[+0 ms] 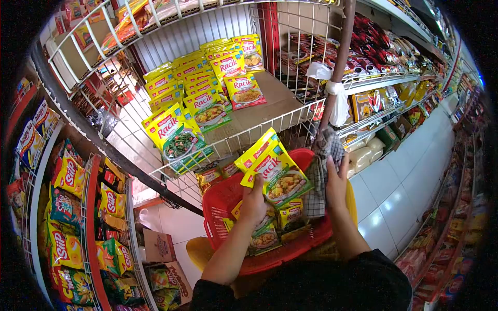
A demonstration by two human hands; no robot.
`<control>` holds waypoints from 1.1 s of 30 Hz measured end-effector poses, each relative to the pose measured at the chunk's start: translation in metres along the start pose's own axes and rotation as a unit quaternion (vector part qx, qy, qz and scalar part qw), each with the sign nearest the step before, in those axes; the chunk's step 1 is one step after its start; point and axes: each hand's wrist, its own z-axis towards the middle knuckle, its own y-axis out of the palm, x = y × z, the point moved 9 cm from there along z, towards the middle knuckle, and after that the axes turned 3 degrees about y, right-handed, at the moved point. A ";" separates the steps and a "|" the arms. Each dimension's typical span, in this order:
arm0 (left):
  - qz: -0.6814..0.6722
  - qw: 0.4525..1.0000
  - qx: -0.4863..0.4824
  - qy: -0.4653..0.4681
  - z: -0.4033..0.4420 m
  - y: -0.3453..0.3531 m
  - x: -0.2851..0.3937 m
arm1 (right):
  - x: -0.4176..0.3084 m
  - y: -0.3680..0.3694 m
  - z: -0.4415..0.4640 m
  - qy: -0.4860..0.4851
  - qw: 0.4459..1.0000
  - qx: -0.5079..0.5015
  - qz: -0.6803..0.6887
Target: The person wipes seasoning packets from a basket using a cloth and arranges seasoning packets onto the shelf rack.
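My left hand [253,205] is closed on yellow-and-green Racik seasoning packets [275,173], at least two overlapping, held up over a red plastic basket [217,199]. My right hand [337,181] grips a grey checkered cloth [315,194], which hangs down at the basket's right side. Inside the basket lie more seasoning packets [263,237], partly covered by my left hand and what it holds. In front of me, a wire shelf [244,139] carries rows of upright Racik packets [207,106], with cardboard under them.
A brown post [340,57] with a white plastic bag [338,103] tied to it stands right of the shelf. Snack bags [65,246] fill racks at the left. Packaged goods [376,106] line shelves along the tiled aisle [389,192] at the right.
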 end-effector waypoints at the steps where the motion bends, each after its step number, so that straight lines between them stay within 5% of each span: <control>1: -0.036 0.999 -0.026 -0.019 -0.001 0.006 -0.003 | -0.007 0.013 -0.004 -0.003 0.997 -0.073 -0.008; 2: -0.037 0.999 -0.028 -0.022 -0.001 0.005 -0.006 | -0.015 0.027 -0.011 -0.005 0.989 -0.145 -0.017; 5: 0.304 0.947 -0.073 0.079 0.004 0.004 -0.003 | -0.028 0.056 -0.030 -0.042 0.961 -0.270 -0.046; 7: 0.271 0.955 -0.080 0.083 0.006 0.002 -0.005 | -0.037 0.080 -0.052 -0.108 0.917 -0.375 -0.084; 11: 0.187 0.976 -0.089 0.072 0.009 -0.003 -0.006 | -0.065 0.085 -0.088 -0.289 0.880 -0.329 -0.184; 16: 0.067 0.996 -0.052 -0.001 0.007 -0.005 -0.009 | -0.061 0.077 -0.092 -0.304 0.871 -0.308 -0.232; 19: 0.001 0.999 -0.030 -0.021 0.012 -0.013 -0.009 | -0.007 0.075 -0.080 -0.199 0.813 -0.452 -0.310; 20: -0.029 0.999 -0.018 -0.026 0.014 -0.020 -0.011 | -0.010 0.067 -0.077 -0.199 0.814 -0.450 -0.309; 23: -0.056 0.998 -0.017 -0.002 0.020 -0.019 -0.007 | 0.003 0.039 -0.052 0.084 0.870 -0.418 -0.247; 24: -0.054 0.998 -0.023 0.023 0.020 -0.017 -0.005 | 0.002 0.034 -0.044 0.084 0.869 -0.421 -0.248; 26: -0.052 0.997 -0.022 0.043 0.014 -0.020 -0.004 | -0.029 0.020 -0.018 0.003 0.942 -0.335 -0.025; 27: -0.028 0.999 0.001 0.043 0.012 -0.024 -0.003 | -0.033 0.022 -0.017 0.006 0.942 -0.335 -0.026; 30: 0.020 0.998 0.035 0.048 0.016 -0.028 0.002 | -0.093 0.045 -0.040 -0.207 0.869 -0.442 -0.078; 33: 0.096 0.993 0.015 0.069 0.015 -0.027 0.007 | -0.106 0.060 -0.055 -0.228 0.815 -0.518 -0.123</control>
